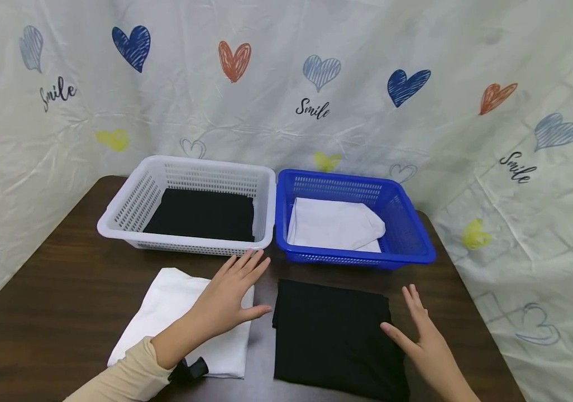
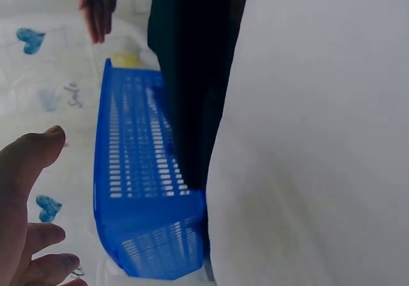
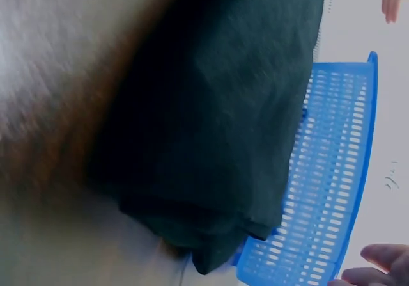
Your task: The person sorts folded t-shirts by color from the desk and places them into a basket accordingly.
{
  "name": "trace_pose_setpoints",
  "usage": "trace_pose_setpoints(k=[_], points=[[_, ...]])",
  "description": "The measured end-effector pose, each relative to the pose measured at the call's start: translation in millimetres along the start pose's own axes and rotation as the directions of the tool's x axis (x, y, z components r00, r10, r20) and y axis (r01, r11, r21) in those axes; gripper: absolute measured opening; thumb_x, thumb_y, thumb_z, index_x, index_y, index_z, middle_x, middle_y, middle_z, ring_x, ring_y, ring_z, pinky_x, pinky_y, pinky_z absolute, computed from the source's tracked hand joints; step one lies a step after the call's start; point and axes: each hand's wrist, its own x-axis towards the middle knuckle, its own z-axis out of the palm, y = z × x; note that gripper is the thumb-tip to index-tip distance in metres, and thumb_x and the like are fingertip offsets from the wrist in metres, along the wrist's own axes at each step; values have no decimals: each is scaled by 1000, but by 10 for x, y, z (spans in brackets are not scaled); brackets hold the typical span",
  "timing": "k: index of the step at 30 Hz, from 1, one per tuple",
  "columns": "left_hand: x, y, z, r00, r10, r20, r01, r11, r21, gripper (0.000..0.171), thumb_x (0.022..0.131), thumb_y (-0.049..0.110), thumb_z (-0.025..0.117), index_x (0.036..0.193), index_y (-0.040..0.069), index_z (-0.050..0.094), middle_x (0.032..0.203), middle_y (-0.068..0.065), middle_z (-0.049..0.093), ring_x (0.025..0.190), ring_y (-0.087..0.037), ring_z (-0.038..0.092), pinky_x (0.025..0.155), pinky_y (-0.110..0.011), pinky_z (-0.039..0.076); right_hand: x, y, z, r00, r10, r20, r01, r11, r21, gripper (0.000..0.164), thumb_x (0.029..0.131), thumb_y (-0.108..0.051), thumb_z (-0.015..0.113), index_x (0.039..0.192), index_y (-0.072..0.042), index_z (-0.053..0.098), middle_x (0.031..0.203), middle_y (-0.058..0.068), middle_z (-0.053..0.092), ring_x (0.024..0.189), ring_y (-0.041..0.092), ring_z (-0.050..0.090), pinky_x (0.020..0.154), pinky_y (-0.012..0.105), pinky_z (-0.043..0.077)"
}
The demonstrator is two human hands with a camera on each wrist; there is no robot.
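My left hand [image 1: 226, 301], fingers spread straight, hovers over a folded white cloth [image 1: 176, 307] at the front left of the table. Beside it on the right lies a folded black cloth [image 1: 337, 340]. Over that cloth's right edge is my right hand [image 1: 427, 340], its fingers extended and thumb apart, holding nothing. In the left wrist view the white cloth [image 2: 313, 132] fills the right side, with the left fingers [image 2: 48, 267] loose and bare. The black cloth [image 3: 217, 107] takes up the middle of the right wrist view.
Behind the cloths stand a white basket [image 1: 191, 244] with a folded black cloth [image 1: 206, 215] inside and a blue basket [image 1: 357, 258] with a folded white cloth [image 1: 332, 223] inside. A heart-patterned sheet [image 1: 276, 111] hangs behind the brown table [image 1: 40, 312].
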Motion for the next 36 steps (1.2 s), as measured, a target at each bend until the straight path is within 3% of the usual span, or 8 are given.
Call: trace_pose_setpoints(k=[7, 13, 16, 20, 26, 32, 36], points=[[-31, 64, 108, 1000, 16, 9, -16, 999, -42, 87, 84, 52, 74, 153, 10, 40, 160, -9, 37, 149, -30, 32, 121, -54, 29, -14, 27, 55, 998, 44, 45, -45, 999, 15, 88, 98, -41, 61, 161, -15, 5, 167, 15, -6, 148, 56, 2, 113, 76, 7], [-49, 139, 183, 997, -20, 71, 32, 985, -171, 85, 85, 48, 75, 152, 7, 41, 159, -11, 39, 149, -32, 33, 121, -54, 28, -25, 67, 74, 986, 108, 127, -109, 994, -4, 87, 99, -47, 57, 161, -14, 6, 167, 19, -3, 147, 57, 4, 110, 78, 12], [-58, 173, 240, 990, -65, 128, 101, 948, -300, 85, 85, 45, 76, 151, 6, 41, 159, -14, 38, 148, -35, 33, 119, -57, 30, -23, 93, 84, 975, 142, 172, -138, 990, -34, 88, 99, -51, 54, 161, -13, 6, 167, 20, 0, 148, 54, 8, 108, 78, 16], [-75, 191, 309, 967, -145, 209, 226, 867, -445, 87, 84, 44, 78, 153, 8, 39, 160, -13, 36, 146, -36, 36, 116, -58, 35, -9, 129, 102, 952, 198, 235, -186, 980, -72, 90, 98, -58, 50, 161, -13, 4, 166, 20, 1, 149, 51, 9, 109, 77, 19], [-82, 213, 350, 937, -195, 291, 332, 758, -562, 90, 82, 39, 81, 154, 10, 36, 159, -13, 37, 144, -34, 41, 114, -55, 38, 16, 177, 126, 924, 263, 276, -233, 963, -139, 89, 99, -61, 45, 160, -8, 7, 164, 25, 6, 146, 53, 16, 107, 74, 29], [-95, 245, 386, 922, -218, 320, 374, 716, -589, 92, 81, 38, 82, 154, 5, 35, 157, -13, 40, 143, -32, 42, 114, -55, 38, 26, 227, 159, 913, 299, 279, -261, 951, -164, 91, 98, -62, 46, 160, -7, 9, 160, 30, 16, 141, 56, 29, 100, 70, 40], [-102, 265, 400, 909, -239, 342, 408, 680, -609, 95, 80, 36, 83, 152, -1, 35, 154, -20, 43, 138, -37, 47, 112, -55, 41, 35, 236, 169, 913, 305, 271, -265, 948, -175, 93, 96, -63, 48, 160, -7, 9, 157, 34, 22, 137, 58, 34, 97, 68, 43]])
